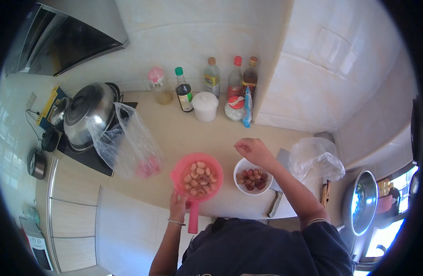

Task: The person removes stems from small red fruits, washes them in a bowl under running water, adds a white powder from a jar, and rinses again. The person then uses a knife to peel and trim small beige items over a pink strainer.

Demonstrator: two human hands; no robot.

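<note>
My left hand (178,207) grips the lower left wall of a pink plastic dipper (175,167), beside its handle. Small round pale-brown pieces (200,177) lie in liquid inside it. To the right, a white bowl (237,165) holds red grapes (252,178). My right hand (254,150) hovers over the far rim of this bowl, its fingers curled inward. Whether anything sits between those fingers is not clear. Below the bowl, a knife handle (275,204) points toward me; its blade is mostly covered by the bowl and my forearm.
A clear plastic bag (135,148) lies left of the dipper, near a large lidded steel pan (89,114) on the hob. Bottles, including a green-capped one (184,91), and a white lidded pot (205,107) line the wall. Another bag (313,158) and a steel basin (348,207) stand right.
</note>
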